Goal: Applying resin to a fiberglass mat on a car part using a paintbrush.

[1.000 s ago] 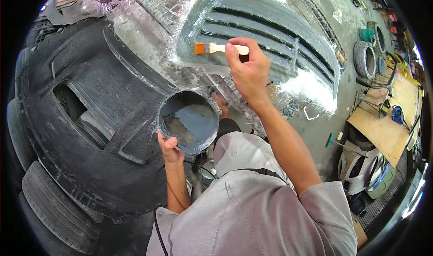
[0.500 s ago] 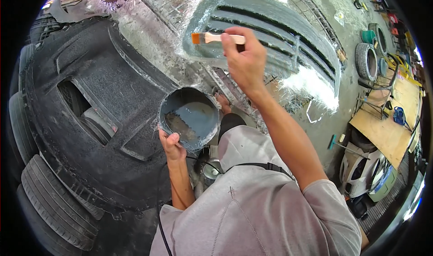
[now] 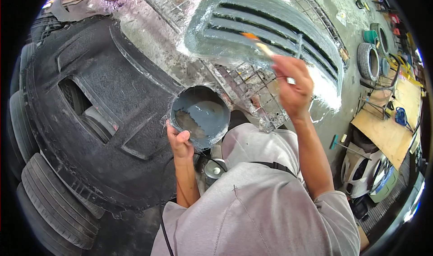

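In my left hand [image 3: 179,142] is a round grey bucket [image 3: 219,136], gripped at its near left rim and tilted so its inside shows. Greyish liquid and a rough crusted patch lie in it, and stray fibres cling to the rim. My right hand [image 3: 295,84] grips a paintbrush [image 3: 261,45] with a pale handle and orange bristles. The brush is over the slotted grey-green moulded panel [image 3: 207,46]; whether its bristles touch the surface I cannot tell. White loose glass fibre [image 3: 327,96] hangs at the panel's right end, partly behind my right hand.
A large black car body panel [image 3: 108,66] with openings spreads across the left, with tyres [image 3: 56,199] beside and below it. A metal mesh rack [image 3: 252,87] stands under the slotted panel. Far right are more tyres [image 3: 367,61], a plywood sheet [image 3: 383,125] and a squeegee [image 3: 333,142].
My right hand has swung to the right and a little nearer with the brush, whose bristles now point up and left. My left hand and the bucket have shifted slightly right.
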Available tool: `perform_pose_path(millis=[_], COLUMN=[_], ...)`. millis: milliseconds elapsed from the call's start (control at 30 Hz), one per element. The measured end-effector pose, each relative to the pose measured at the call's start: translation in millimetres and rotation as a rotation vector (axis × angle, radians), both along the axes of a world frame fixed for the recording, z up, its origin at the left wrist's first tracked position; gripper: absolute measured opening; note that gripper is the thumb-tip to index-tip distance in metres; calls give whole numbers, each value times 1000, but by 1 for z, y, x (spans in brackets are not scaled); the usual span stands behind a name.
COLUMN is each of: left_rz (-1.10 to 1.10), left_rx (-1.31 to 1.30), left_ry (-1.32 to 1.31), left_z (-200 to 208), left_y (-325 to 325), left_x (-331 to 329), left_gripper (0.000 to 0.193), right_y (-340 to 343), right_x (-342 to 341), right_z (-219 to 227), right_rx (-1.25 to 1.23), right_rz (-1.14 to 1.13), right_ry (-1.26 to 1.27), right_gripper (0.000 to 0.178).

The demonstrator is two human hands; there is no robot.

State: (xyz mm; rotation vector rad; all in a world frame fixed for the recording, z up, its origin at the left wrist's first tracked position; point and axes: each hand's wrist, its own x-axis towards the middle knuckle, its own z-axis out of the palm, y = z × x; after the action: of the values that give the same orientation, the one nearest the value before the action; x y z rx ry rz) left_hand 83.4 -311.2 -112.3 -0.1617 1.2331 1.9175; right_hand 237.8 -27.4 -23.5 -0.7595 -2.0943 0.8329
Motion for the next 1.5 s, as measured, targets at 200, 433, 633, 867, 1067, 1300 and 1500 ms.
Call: perform_pose_path(millis=[200,433,633,867,1067,1300,1500], left_rz=[-39,-71,-96,-64,-99,-149,-147], left_rx=[14,46,27,20,22,5,-17], left_ry=[-8,-24,-7,-7,-5,4,-16], left_z=[6,7,8,11,13,11,14], left_y=[17,18,22,26,25,31,29], left_x=[3,9,11,13,12,17,20], left_gripper=[75,73,73,74,74,76,78], right_y=[12,15,19,23,0,-15,0], right_x=[-62,-45,-21,1,-3,-58,4], right_z=[-28,-41,-35,-19,6,-36,-47], right_rx=[117,157,144,58,-214,-417,-474], right_rz=[394,386,316,219,64,-9,-362], right_ry=[-118,-254,-318,-351,-183,7,-78], right_gripper=[44,42,42,32,18,21,20])
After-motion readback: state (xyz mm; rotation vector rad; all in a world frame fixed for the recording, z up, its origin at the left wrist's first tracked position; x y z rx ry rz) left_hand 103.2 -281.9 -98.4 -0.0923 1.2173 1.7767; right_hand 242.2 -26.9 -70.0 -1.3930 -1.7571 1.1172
